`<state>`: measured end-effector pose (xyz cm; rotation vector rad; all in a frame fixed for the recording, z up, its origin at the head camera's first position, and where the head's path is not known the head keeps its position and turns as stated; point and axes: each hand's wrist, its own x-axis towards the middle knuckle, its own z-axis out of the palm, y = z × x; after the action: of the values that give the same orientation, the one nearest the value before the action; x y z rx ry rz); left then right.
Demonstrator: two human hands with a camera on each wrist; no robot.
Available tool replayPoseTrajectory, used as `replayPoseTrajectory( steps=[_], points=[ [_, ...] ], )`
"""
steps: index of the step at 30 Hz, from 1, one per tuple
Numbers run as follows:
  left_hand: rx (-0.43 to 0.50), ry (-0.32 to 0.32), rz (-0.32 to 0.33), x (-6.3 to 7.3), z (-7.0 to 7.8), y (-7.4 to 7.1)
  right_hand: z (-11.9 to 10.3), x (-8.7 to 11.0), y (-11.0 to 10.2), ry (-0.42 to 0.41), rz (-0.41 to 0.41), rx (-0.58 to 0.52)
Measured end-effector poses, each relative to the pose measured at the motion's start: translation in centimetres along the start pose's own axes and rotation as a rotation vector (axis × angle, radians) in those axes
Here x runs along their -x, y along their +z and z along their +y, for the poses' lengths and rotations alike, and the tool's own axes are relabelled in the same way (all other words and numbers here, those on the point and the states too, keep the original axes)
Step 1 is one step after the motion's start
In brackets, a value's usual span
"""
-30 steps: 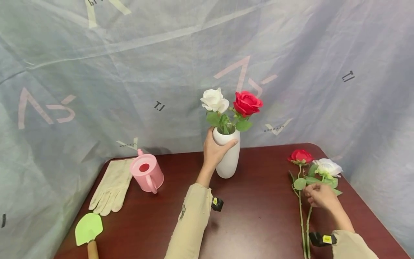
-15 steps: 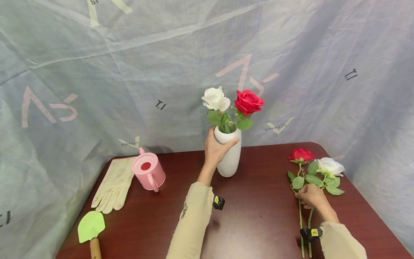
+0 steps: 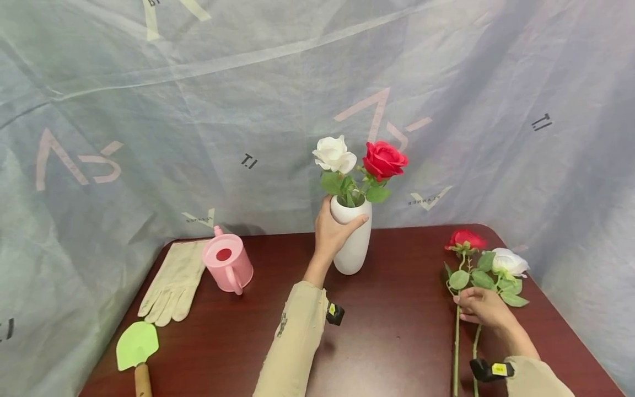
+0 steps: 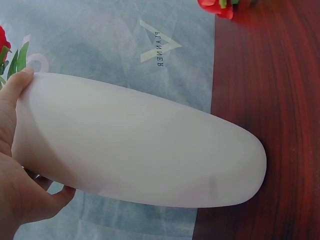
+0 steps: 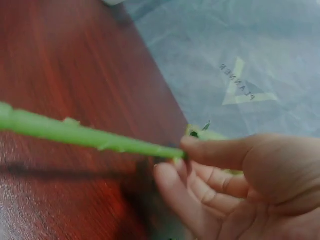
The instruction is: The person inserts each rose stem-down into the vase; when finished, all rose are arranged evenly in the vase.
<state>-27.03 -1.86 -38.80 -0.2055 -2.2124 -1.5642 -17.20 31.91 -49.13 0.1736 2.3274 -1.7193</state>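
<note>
A white vase [image 3: 353,242] stands at the back middle of the table, with my left hand [image 3: 331,231] gripping it just below the rim. In it are a white rose [image 3: 334,155] and a red rose [image 3: 385,161]. In the left wrist view the vase [image 4: 140,145] fills the middle, thumb and fingers around its upper end. On the right, my right hand [image 3: 486,309] pinches the stem of a second red rose [image 3: 466,240]. That green stem [image 5: 95,137] runs between thumb and fingertips in the right wrist view. Beside it lies a second white rose [image 3: 509,263].
A pink watering can [image 3: 228,264] stands at the left, next to cream gloves [image 3: 173,281]. Nearer the front left lies a green trowel [image 3: 137,346] with a wooden handle. A grey cloth [image 3: 278,110] hangs behind the table [image 3: 397,309].
My right hand has moved left from beside the white rose's leaves to the red rose's stem and now pinches it. The stem's lower part has shifted slightly left. My left hand keeps its grip.
</note>
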Motion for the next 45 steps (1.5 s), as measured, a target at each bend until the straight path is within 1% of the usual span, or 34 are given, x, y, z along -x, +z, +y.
replayPoseTrajectory(
  steps=[4, 10, 13, 17, 20, 26, 29, 34, 38, 43, 45],
  points=[
    [0.002, 0.004, 0.006, -0.1, 0.0, 0.1, 0.1, 0.0, -0.3, -0.063, -0.048, -0.144],
    [-0.009, -0.004, 0.000, -0.1, 0.0, 0.3, 0.2, 0.0, -0.2, -0.196, -0.170, -0.482],
    [-0.009, -0.014, 0.002, 0.0, 0.0, 0.2, 0.0, -0.1, 0.1, -0.245, -0.190, -0.601],
    [-0.006, -0.008, 0.008, 0.0, 0.0, 0.3, -0.4, -0.1, 0.5, -0.291, -0.181, -0.759],
    [-0.009, -0.003, 0.004, 0.0, 0.0, 0.3, -0.7, -0.1, 0.7, -0.321, -0.192, -0.882],
    [-0.015, -0.016, 0.005, 0.1, 0.0, 0.2, -1.5, 0.0, 1.2, -0.331, -0.265, -1.116],
    [-0.017, -0.011, 0.008, 0.0, -0.1, 0.1, -1.9, 0.0, 1.6, -0.357, -0.307, -1.157],
    [-0.004, 0.010, 0.015, 0.0, -0.1, 0.3, -2.3, -0.1, 2.0, -0.432, -0.358, -1.147],
    [0.003, 0.016, 0.015, -0.1, -0.1, 0.4, -2.3, -0.1, 2.2, -0.462, -0.344, -1.165],
    [0.005, 0.003, 0.011, 0.0, 0.0, 0.4, -2.3, 0.0, 2.4, -0.456, -0.332, -1.227],
    [0.005, 0.000, 0.013, 0.0, -0.1, 0.4, -2.4, 0.0, 2.4, -0.459, -0.317, -1.236]
  ],
)
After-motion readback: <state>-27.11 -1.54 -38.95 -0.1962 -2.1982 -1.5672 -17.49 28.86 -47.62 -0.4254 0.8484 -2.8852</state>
